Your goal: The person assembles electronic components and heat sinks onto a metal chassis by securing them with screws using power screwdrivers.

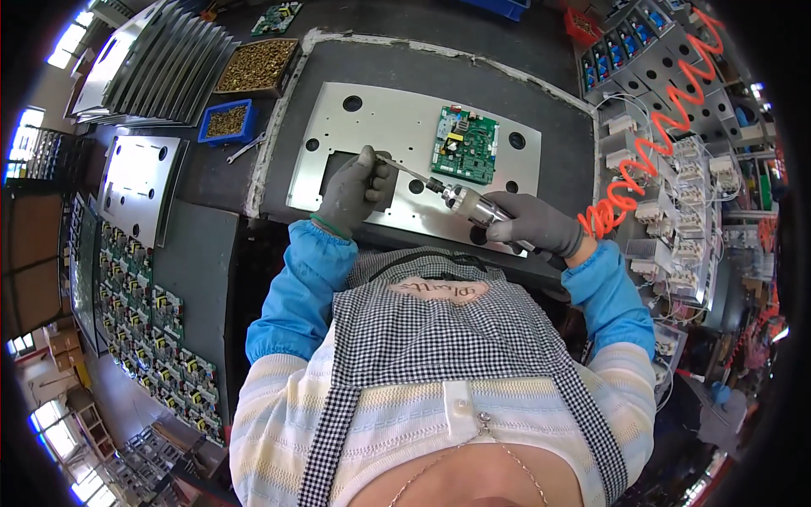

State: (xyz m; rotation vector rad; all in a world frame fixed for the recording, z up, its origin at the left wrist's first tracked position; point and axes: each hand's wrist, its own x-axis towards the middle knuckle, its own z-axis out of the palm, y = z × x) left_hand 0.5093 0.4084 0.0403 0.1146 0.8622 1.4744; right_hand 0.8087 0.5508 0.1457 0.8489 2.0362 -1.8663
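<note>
My right hand (536, 224), in a grey glove, grips a silver air screwdriver (473, 205) whose long bit points left. My left hand (355, 193), also gloved, is closed, with thumb and fingers pinched together at the tip of the bit; anything small between them is hidden. Below both hands lies a flat silver metal plate (384, 118) with round holes and a rectangular cutout. On the plate's right half sits a green circuit board (466, 145) with white and yellow parts, apart from the screwdriver.
Left of the plate are a wrench (246, 148), a blue bin (226, 122) and a box of brass-coloured small parts (258, 66). Stacked metal panels (160, 72) stand behind. Several circuit boards (156, 329) lie at left. A red coiled hose (642, 160) hangs at right beside wired white parts (693, 186).
</note>
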